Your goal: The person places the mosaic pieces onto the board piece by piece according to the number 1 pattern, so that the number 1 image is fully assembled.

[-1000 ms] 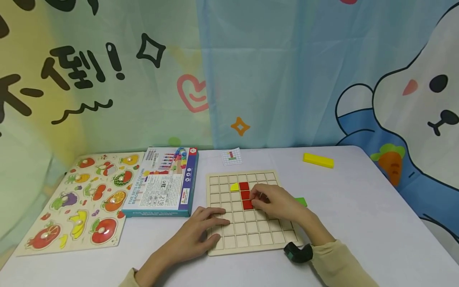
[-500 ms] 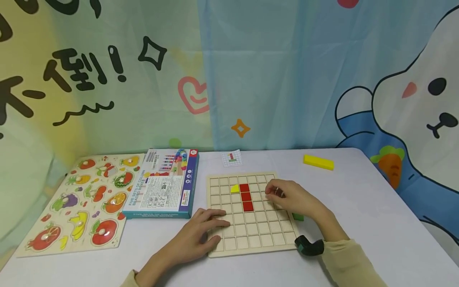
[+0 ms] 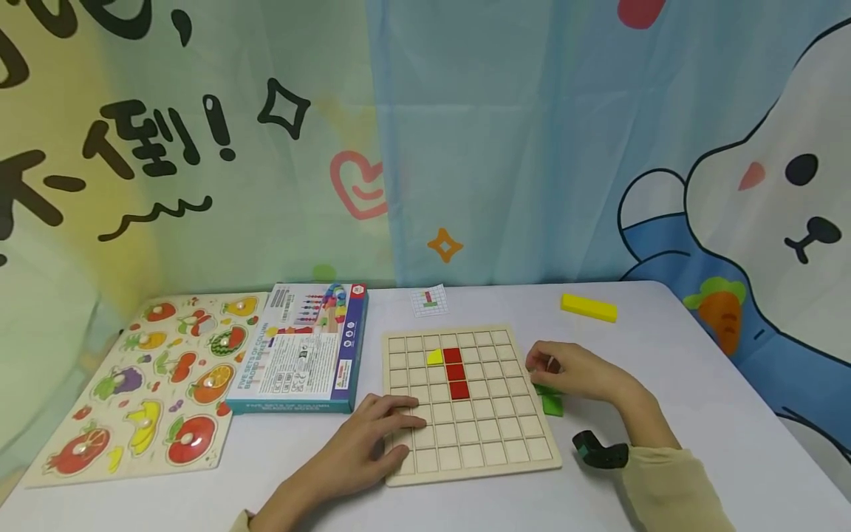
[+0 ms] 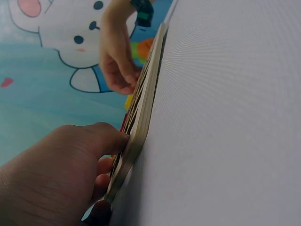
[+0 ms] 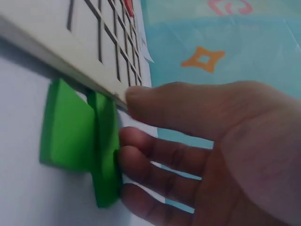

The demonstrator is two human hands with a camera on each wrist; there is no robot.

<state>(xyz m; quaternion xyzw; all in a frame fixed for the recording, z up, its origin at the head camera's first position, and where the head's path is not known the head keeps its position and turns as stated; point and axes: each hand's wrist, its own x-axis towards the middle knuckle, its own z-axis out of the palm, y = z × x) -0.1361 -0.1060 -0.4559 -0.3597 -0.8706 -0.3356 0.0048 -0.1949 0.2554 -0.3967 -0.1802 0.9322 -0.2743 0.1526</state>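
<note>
My left hand [image 3: 372, 445] lies with spread, relaxed fingers on the left edge of a wooden grid board [image 3: 503, 407]; in the left wrist view its thumb [image 4: 106, 139] rests on the rim. Three red square tiles [image 3: 456, 372] stand in a column on the grid, with a yellow quarter-round tile [image 3: 434, 358] left of the top one. Just off the board's right side, my right hand [image 3: 580, 375] is over two green tiles [image 3: 552, 405]. The right wrist view shows its bent fingertips right at the upright green tile [image 5: 107, 150], the thumb apart from them near the board's rim.
A small printed grid card [image 3: 428, 301] lies behind the board. Further right is a yellow bar [image 3: 589, 307]. To the left, a boxed set [image 3: 292, 377] overlaps a fruit puzzle board [image 3: 166, 369]. A printed curtain [image 3: 505, 148] hangs behind the table.
My right hand has let go of the lowest red tile and moved right, off the board, to the green tiles. My left hand has stayed on the board's edge.
</note>
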